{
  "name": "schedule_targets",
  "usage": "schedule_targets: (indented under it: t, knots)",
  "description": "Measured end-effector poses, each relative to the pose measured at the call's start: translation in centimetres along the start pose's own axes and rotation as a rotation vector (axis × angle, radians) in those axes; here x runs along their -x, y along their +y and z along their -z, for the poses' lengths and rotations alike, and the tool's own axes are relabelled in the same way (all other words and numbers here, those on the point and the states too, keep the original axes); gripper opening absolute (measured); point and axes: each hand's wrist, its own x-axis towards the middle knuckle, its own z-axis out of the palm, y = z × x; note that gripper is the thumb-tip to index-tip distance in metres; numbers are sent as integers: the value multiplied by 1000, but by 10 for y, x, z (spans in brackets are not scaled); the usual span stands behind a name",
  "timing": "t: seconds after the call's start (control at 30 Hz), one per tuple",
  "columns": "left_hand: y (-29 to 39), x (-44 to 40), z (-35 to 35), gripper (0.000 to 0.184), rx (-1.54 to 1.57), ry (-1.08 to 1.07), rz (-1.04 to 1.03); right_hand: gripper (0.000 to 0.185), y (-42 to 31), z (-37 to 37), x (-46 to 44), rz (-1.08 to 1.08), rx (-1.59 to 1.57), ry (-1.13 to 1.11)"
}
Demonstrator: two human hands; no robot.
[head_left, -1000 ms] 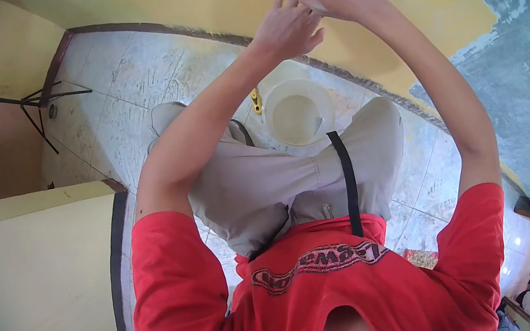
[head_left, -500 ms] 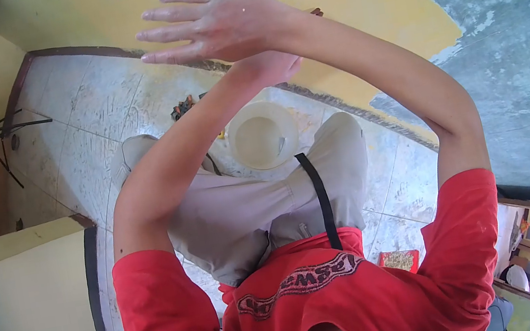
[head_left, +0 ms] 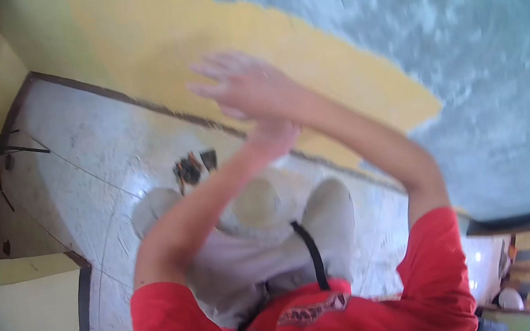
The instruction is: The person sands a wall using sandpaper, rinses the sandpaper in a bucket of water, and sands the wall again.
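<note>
yellow paint [head_left: 140, 46] met mottled grey-blue on the wall [head_left: 440, 38] above one edge of the pale tiled floor [head_left: 88, 153]. near that edge a whitish bucket [head_left: 285, 191] stood between the person's knees [head_left: 329, 200], presumably for easy reach. above it the right hand [head_left: 255, 86], blurred, was spread and held nothing i could see; its wrist overlapped the left hand [head_left: 279, 134], so i couldn't tell whether that one gripped it. a dark clump [head_left: 188, 170] lay past the bucket, perhaps set aside.
</note>
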Motion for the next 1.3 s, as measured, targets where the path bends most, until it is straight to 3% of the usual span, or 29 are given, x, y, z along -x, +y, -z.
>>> schedule_targets:
  t: [0.03,0.07,0.17,0.2,0.23,0.33,0.47,0.53,0.6,0.67,0.7,0.73,0.77,0.8,0.83,0.87,0.9,0.93,1.0,1.03,1.07,1.1,1.13,1.2,1.27,1.3]
  knots:
    - [-12,0,-18,33,52,214,-52,59,5,-2,-2,-43,-87,-11]
    - [-22,2,-31,33,146,102,-10,59,7,-2,-3,-83,-177,-26]
    - [-7,8,12,35,-80,-354,-69,55,0,4,-2,-221,-422,-82]
    - [-6,7,24,34,9,-451,27,54,-5,8,4,-267,-495,-106]
    - [-5,6,36,33,89,-540,131,53,-7,14,13,-313,-517,-132]
    - [-61,32,-21,35,269,-629,303,53,-13,50,53,-496,-585,-185]
    - [10,51,80,35,360,-439,607,58,-22,144,133,-745,-466,-335]
    - [32,64,109,32,366,36,623,63,-12,191,199,-842,-627,-519]
    - [68,52,169,35,738,127,991,65,4,249,277,-1845,-2083,-175]
    - [78,53,213,36,579,108,1000,69,-12,283,357,-2277,-1872,257]
    - [56,65,218,37,514,128,971,69,-14,305,391,-2298,-1863,248]
    - [66,66,241,39,603,217,1038,69,-12,325,422,-1807,-1262,-673]
    - [76,66,265,40,690,317,1098,70,-17,347,438,-1105,-597,-1264]
    - [104,57,312,41,929,489,1235,70,-26,364,434,-1099,-603,-1262]
    - [109,58,341,42,879,504,1256,72,-32,380,426,-1767,-920,-804]
    - [116,68,358,42,838,519,1282,75,-36,403,427,-2347,-1170,-171]
    - [136,76,373,42,819,570,1271,75,-43,429,434,-2041,-1270,-60]
    - [151,79,397,42,784,625,1244,75,-50,436,437,-2037,-1276,-59]
    - [167,96,424,44,790,625,1273,68,-51,438,440,-2503,-1462,695]
    - [177,107,427,45,811,619,1321,68,-52,441,445,-2500,-1462,688]
    - [189,117,429,45,813,621,1331,65,-56,443,446,-2033,-930,-111]
    - [200,125,434,47,849,652,1346,62,-57,445,443,-1380,-402,-692]
    - [206,126,441,48,886,693,1351,62,-45,441,433,-1364,-396,-696]
    - [211,125,447,45,891,737,1436,55,-13,436,407,-1623,-329,-327]
    - [203,129,451,46,934,692,1416,43,24,457,375,-1212,-28,-34]
    - [198,125,452,49,945,686,1448,38,47,483,334,-1180,-28,13]
